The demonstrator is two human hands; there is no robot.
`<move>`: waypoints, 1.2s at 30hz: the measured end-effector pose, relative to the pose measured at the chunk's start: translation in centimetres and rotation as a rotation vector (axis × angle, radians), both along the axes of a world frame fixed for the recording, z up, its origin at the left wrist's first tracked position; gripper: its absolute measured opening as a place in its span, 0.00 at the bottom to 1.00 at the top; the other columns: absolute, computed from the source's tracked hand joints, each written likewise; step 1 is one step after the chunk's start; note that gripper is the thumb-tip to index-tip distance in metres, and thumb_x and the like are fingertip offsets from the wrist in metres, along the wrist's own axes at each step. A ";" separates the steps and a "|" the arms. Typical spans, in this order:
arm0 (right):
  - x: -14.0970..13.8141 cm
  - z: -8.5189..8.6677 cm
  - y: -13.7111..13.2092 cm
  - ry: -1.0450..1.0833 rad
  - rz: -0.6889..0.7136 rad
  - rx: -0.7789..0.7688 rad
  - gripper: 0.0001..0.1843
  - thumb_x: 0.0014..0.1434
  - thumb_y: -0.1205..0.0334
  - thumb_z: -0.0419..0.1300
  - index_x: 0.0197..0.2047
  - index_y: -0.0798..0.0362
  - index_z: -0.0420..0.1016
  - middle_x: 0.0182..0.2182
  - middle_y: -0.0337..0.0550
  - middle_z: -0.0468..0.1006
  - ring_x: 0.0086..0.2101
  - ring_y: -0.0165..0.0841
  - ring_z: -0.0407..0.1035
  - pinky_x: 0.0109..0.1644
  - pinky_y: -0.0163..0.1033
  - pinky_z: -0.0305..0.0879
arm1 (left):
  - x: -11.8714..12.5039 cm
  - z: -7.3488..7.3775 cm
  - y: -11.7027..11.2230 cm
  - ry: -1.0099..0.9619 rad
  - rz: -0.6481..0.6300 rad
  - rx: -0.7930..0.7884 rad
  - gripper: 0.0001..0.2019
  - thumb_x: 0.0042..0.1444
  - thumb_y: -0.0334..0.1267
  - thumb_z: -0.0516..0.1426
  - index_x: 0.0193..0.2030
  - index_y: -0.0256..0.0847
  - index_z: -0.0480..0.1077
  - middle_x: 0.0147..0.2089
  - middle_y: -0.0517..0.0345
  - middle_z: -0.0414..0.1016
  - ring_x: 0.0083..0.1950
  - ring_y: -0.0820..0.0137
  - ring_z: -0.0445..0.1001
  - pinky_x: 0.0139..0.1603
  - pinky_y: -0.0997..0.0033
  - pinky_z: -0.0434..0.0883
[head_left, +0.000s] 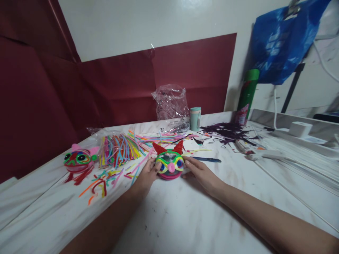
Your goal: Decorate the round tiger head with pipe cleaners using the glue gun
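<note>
The horned toy (pixel 172 168) sits on the table (pixel 169 218) between the person's hands, its face turned toward them. The left hand (pixel 145 177) curls thumb and fingers around one side; the right hand (pixel 203 173) holds the other with straighter fingers, probably to keep it upright. Left of the toy, a second toy (pixel 78 159) stands apart, perhaps for comparison, with loose scraps (pixel 105 187) between. Behind it lie bundled strips (pixel 119 151), likely kept within reach; the glue gun (pixel 268 153) rests farther right of it.
</note>
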State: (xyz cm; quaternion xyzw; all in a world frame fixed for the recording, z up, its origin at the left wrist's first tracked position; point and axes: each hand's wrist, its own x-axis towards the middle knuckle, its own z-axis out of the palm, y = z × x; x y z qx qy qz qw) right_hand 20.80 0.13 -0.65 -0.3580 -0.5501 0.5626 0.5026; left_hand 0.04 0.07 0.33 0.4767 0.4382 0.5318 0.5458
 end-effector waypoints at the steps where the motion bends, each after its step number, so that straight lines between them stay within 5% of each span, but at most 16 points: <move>1: 0.0 0.1 0.0 -0.009 0.004 0.012 0.30 0.51 0.41 0.63 0.53 0.50 0.74 0.55 0.48 0.72 0.50 0.43 0.67 0.42 0.42 0.71 | 0.0 0.1 -0.1 -0.026 -0.004 -0.007 0.31 0.41 0.53 0.66 0.49 0.39 0.67 0.50 0.47 0.75 0.49 0.59 0.75 0.46 0.62 0.73; 8: 0.1 -0.1 0.0 -0.107 -0.003 0.071 0.32 0.51 0.47 0.64 0.56 0.54 0.70 0.42 0.47 0.78 0.41 0.39 0.70 0.42 0.42 0.68 | 0.1 0.2 -0.1 -0.010 0.011 -0.007 0.31 0.39 0.56 0.66 0.47 0.38 0.69 0.48 0.47 0.77 0.47 0.59 0.76 0.42 0.65 0.74; 16: 0.1 0.1 0.1 -0.086 0.001 0.026 0.28 0.53 0.48 0.63 0.54 0.53 0.72 0.48 0.47 0.76 0.46 0.40 0.69 0.42 0.41 0.68 | -0.1 0.2 0.0 -0.039 0.011 -0.020 0.31 0.37 0.55 0.67 0.44 0.37 0.70 0.46 0.47 0.77 0.47 0.58 0.76 0.45 0.61 0.73; 24: 0.2 -0.1 0.3 -0.003 -0.010 -0.030 0.24 0.51 0.46 0.64 0.47 0.52 0.75 0.47 0.46 0.76 0.43 0.39 0.69 0.38 0.39 0.68 | -0.5 -0.2 0.1 -0.077 -0.118 0.050 0.33 0.32 0.36 0.72 0.49 0.40 0.68 0.54 0.45 0.73 0.55 0.56 0.72 0.52 0.61 0.68; 36: 0.0 0.0 0.3 -0.019 -0.042 -0.055 0.25 0.49 0.45 0.65 0.45 0.52 0.76 0.47 0.47 0.76 0.41 0.38 0.70 0.37 0.39 0.69 | -0.4 -0.8 0.6 0.011 -0.104 0.074 0.31 0.34 0.38 0.71 0.47 0.39 0.67 0.50 0.44 0.75 0.49 0.58 0.75 0.51 0.59 0.69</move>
